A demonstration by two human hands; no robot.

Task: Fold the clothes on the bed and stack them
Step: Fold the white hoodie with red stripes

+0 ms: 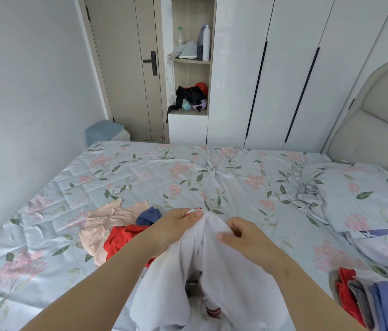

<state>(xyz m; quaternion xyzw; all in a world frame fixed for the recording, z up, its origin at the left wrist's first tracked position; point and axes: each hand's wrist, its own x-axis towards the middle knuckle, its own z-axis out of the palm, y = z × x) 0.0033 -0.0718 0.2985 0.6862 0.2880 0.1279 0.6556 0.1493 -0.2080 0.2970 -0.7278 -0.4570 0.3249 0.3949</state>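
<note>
A white garment (pixel 214 278) with red trim hangs in front of me above the bed (pixel 188 177). My left hand (pixel 176 226) grips its top edge, thumb over the cloth. My right hand (pixel 243 235) pinches the same edge just to the right. To the left lies a loose heap: a beige garment (pixel 102 225), a red one (pixel 121 240) and a navy one (pixel 149 216). At the lower right sits a stack of folded clothes (pixel 374 299) in red, grey and blue.
The bed has a floral sheet, with a matching pillow (pixel 364 201) and a rumpled quilt at the right by the padded headboard (pixel 383 108). Behind the bed stand white wardrobes (pixel 283 68), an open shelf with bottles and clothes, and a door (pixel 128 68).
</note>
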